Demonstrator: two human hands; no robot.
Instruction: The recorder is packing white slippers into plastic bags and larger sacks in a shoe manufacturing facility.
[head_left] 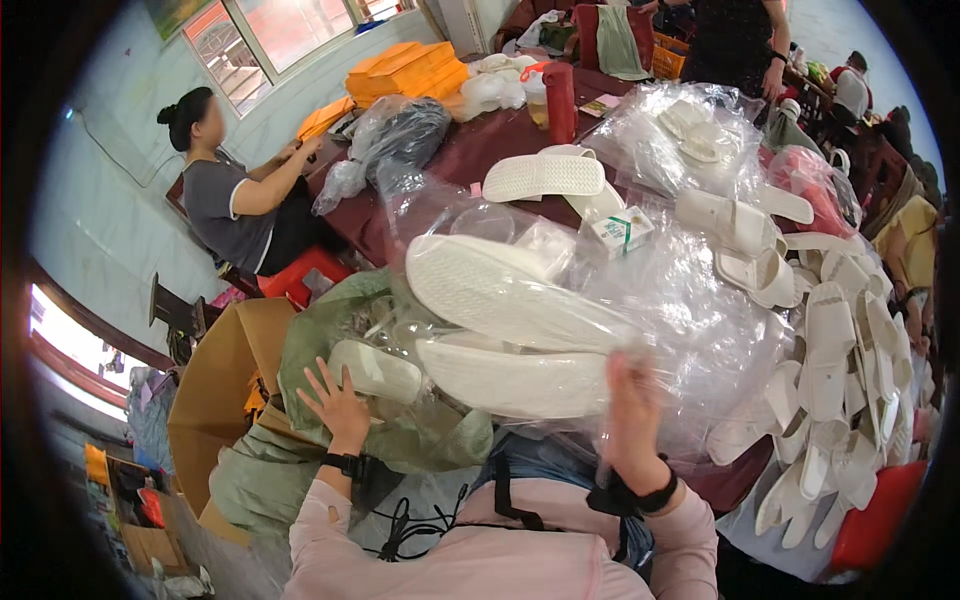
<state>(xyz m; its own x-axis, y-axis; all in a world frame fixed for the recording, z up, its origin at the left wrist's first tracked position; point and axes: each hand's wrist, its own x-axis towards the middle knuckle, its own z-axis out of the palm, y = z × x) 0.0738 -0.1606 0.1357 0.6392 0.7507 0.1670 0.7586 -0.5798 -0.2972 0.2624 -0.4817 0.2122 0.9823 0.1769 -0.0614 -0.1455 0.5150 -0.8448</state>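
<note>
A pair of white slippers in clear plastic lies crosswise in front of me. Their right ends meet my right hand, which is smeared by motion but looks closed on the wrapping. My left hand is open, fingers spread, with nothing in it. Beside its fingers, another white slipper lies in clear plastic over a green sack. Farther back, a loose white slipper rests on the dark red table, near a small white and green box.
Many white slippers are heaped at the right, above a red stool. Clear plastic bags cover the table's middle. A cardboard box stands at left. Across the table, a seated person handles orange material near an orange stack.
</note>
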